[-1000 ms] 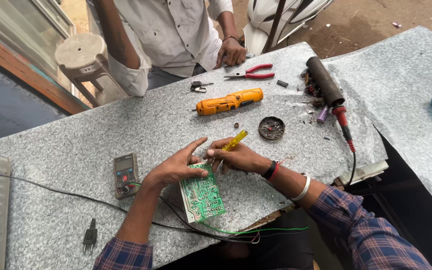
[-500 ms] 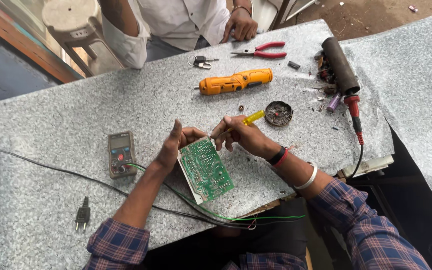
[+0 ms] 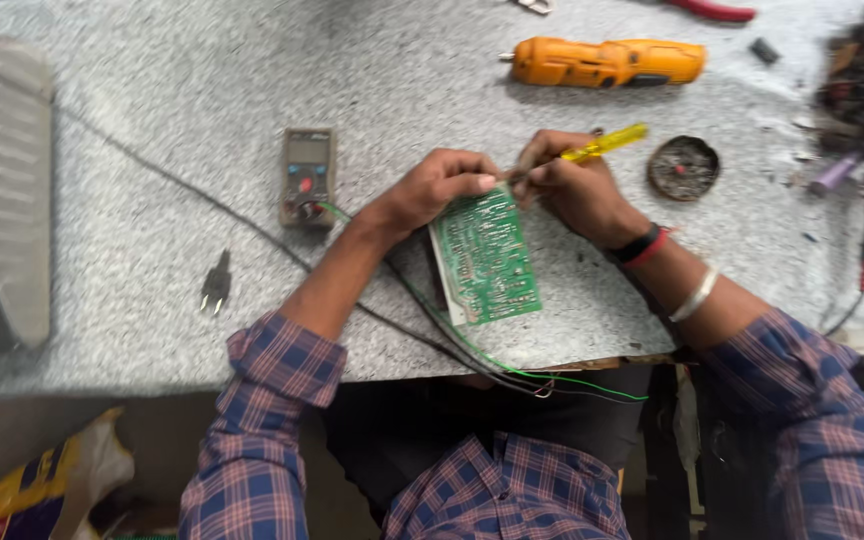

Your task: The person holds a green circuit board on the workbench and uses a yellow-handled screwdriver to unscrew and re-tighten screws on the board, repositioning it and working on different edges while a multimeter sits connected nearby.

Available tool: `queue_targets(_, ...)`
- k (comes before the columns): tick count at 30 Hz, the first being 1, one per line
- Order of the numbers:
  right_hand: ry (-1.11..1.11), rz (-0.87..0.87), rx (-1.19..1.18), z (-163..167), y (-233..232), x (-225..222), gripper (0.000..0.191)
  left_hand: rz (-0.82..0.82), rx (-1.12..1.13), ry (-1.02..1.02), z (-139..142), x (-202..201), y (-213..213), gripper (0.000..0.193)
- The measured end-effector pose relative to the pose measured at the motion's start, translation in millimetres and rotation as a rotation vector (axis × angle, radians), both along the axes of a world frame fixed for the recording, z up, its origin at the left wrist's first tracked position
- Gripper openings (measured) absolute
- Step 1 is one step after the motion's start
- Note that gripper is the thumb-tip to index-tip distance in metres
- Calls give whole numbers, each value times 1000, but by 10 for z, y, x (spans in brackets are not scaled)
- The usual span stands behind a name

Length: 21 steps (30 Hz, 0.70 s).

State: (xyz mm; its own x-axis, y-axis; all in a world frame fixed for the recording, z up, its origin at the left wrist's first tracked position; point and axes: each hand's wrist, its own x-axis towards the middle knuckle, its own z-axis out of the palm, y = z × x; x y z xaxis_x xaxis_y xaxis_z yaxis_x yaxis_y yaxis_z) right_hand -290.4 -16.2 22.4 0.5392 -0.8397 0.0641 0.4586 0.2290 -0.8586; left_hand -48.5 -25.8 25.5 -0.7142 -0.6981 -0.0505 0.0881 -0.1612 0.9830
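Left hand point(image 3: 432, 190) fingers pinch the top edge of the green board point(image 3: 484, 256), which lies flat on the table point(image 3: 152, 130) just below both hands. Right hand point(image 3: 567, 185) grips a yellow screwdriver point(image 3: 602, 145), tip at the board's top corner. A meter point(image 3: 307, 175) sits left.

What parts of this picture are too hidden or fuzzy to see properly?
All in the head view:
1. The tip of the yellow-handled tool: hidden by the fingers of the right hand.
2. The top edge of the green circuit board: covered by the left hand.
3. The multimeter screen: blurred, unreadable.
4. The red-handled pliers: cut off by the top edge.
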Motion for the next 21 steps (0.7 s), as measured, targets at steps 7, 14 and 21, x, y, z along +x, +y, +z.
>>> queue_targets(7, 226, -57, -115, -58, 14, -100, 10, 15, 14, -9, -36, -27, -18, 28)
queue_targets(14, 289, -50, -199, -97, -12, -125, 8, 18, -10, -6, -75, -5, -16, 26)
queue_targets(21, 317, -48, -185, -66, -4, -129, 9, -5, 18, 12, -111, -11, -41, 24)
